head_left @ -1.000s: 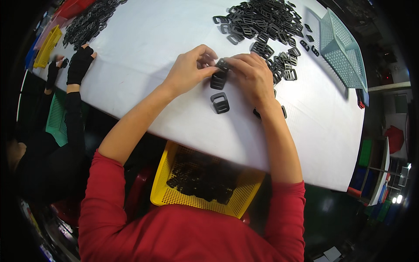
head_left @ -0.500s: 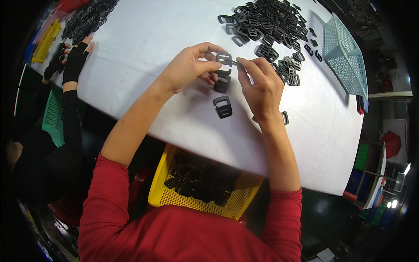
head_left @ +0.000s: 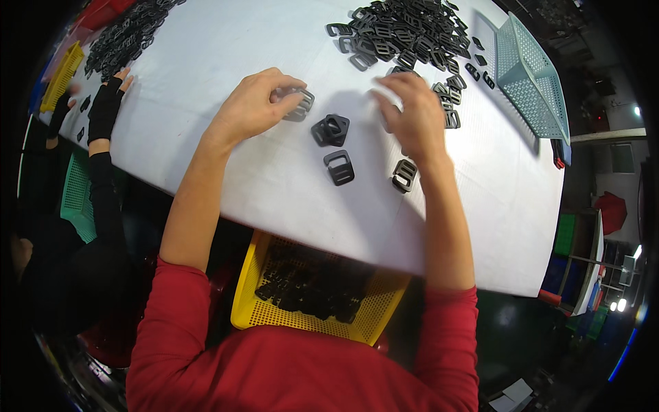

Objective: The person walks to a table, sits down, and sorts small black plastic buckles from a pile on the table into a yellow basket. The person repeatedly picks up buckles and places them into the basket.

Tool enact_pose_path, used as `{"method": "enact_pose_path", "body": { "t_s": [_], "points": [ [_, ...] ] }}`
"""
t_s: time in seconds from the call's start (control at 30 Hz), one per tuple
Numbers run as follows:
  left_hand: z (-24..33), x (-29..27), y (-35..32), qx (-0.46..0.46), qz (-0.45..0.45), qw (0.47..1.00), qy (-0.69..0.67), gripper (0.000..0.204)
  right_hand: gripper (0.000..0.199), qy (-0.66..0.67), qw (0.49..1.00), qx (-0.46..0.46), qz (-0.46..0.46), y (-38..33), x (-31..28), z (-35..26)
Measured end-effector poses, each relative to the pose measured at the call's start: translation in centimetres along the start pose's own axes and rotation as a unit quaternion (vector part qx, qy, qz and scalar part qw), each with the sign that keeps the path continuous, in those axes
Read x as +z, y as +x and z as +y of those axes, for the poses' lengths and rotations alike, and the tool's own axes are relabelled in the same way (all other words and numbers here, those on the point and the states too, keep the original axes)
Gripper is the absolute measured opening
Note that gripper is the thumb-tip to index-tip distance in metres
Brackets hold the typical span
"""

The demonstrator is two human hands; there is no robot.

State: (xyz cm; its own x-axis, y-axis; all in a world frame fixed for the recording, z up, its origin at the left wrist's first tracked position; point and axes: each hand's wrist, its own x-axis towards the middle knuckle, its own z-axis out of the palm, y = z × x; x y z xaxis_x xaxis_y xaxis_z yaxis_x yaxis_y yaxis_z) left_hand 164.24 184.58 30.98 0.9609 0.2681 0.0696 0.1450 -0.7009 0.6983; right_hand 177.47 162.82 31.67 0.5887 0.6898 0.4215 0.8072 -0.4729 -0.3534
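Between the thumb and fingers of my left hand [head_left: 252, 104] is a dark plastic slide buckle [head_left: 300, 106], slightly smeared by motion. To the right, my right hand [head_left: 417, 117] hovers over the white table, thumb and forefinger apart, with nothing visible in it. Two overlapping black buckles [head_left: 331, 130] lie between my hands. A single buckle [head_left: 339, 168] rests flat just nearer to me, and more buckles [head_left: 403, 176] sit beside my right wrist. Beyond my right hand spreads a large heap of black buckles [head_left: 412, 27].
A pale blue perforated basket [head_left: 525, 69] stands at the right edge of the white table [head_left: 274, 185]. Below the near edge, a yellow basket [head_left: 244, 295] holds black parts. At left, another person's gloved hands [head_left: 106, 106] work beside a second black heap [head_left: 130, 34].
My hands have drawn apart. The left hand has moved left with a buckle, uncovering the two overlapping ones. My right thumb and forefinger have parted, and the view has shifted slightly.
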Motion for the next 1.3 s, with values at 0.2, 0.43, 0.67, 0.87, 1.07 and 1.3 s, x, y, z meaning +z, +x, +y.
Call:
{"method": "enact_pose_path", "body": {
  "t_s": [0.2,0.43,0.67,0.87,1.07,1.3],
  "points": [
    [0.7,1.0,0.7,0.067,0.101,0.993,0.006,0.024,0.024,-0.121,0.993,-0.006,-0.010,2.2,-0.1,6.6],
    [3.5,1.5,0.0,0.015,-0.021,0.929,-0.369,0.029,0.022,0.371,0.904,0.132,-0.165,0.9,-0.3,-1.7],
    [2.6,1.8,0.6,0.023,0.029,0.946,-0.321,0.023,0.024,0.404,0.869,0.241,-0.151,1.2,-1.4,-2.6],
    [3.1,2.8,0.2,0.132,0.126,0.974,-0.131,0.022,0.027,0.524,0.774,0.324,-0.145,0.9,-1.3,-1.6],
    [2.5,3.2,0.7,0.087,0.117,0.975,-0.166,0.025,0.024,0.560,0.749,0.321,-0.151,0.7,-1.1,-0.4],
    [1.0,3.2,1.1,0.158,0.145,0.976,-0.024,0.024,0.024,0.399,0.855,0.317,-0.102,1.1,-1.9,1.2]
  ]
}}
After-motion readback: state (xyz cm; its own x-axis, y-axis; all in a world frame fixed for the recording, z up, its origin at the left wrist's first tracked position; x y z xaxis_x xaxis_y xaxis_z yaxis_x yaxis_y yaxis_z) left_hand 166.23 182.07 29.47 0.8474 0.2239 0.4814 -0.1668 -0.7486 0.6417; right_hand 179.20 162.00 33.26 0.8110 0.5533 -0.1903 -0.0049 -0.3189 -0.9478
